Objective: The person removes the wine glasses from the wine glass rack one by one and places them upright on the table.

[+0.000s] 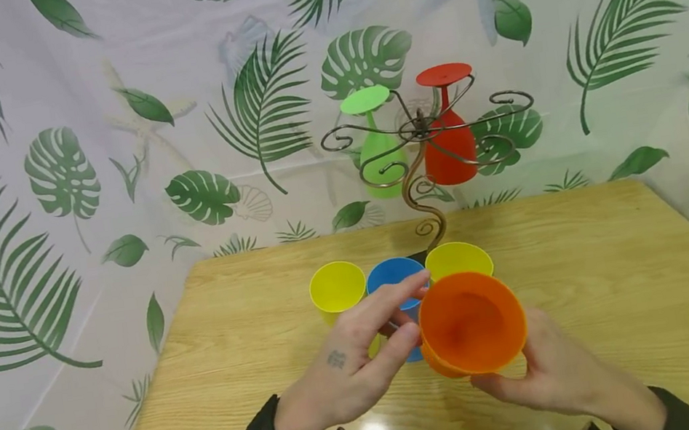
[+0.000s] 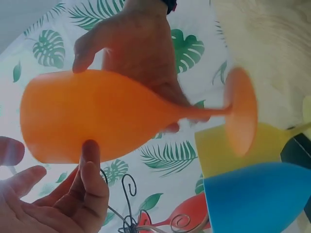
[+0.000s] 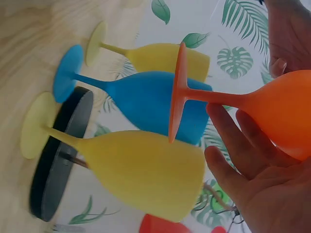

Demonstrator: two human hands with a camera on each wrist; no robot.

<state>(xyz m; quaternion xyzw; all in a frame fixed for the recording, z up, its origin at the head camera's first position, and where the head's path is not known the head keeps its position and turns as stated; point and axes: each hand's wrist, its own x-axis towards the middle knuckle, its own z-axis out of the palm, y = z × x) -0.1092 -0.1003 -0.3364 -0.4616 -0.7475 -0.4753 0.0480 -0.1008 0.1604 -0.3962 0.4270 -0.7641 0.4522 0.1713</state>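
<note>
An orange goblet (image 1: 472, 325) (image 2: 97, 116) (image 3: 286, 107) is tilted above the table, its mouth facing me. My right hand (image 1: 537, 364) (image 2: 136, 43) holds it from underneath, thumb over the bowl and fingers (image 3: 243, 145) curled where bowl meets stem. My left hand (image 1: 412, 308) (image 2: 53, 194) reaches in from the left with straight fingers, and its thumb (image 2: 92, 165) rests on the bowl's side. Just behind stand a blue goblet (image 1: 389, 275) (image 3: 146, 97) and two yellow goblets (image 1: 337, 287) (image 1: 458, 258) upright on the table.
A curly metal rack (image 1: 420, 138) stands at the back of the wooden table (image 1: 624, 278) on a black round base (image 3: 58, 160). A green goblet (image 1: 378, 151) and a red goblet (image 1: 449, 141) hang upside down from it. A leaf-print curtain surrounds the table.
</note>
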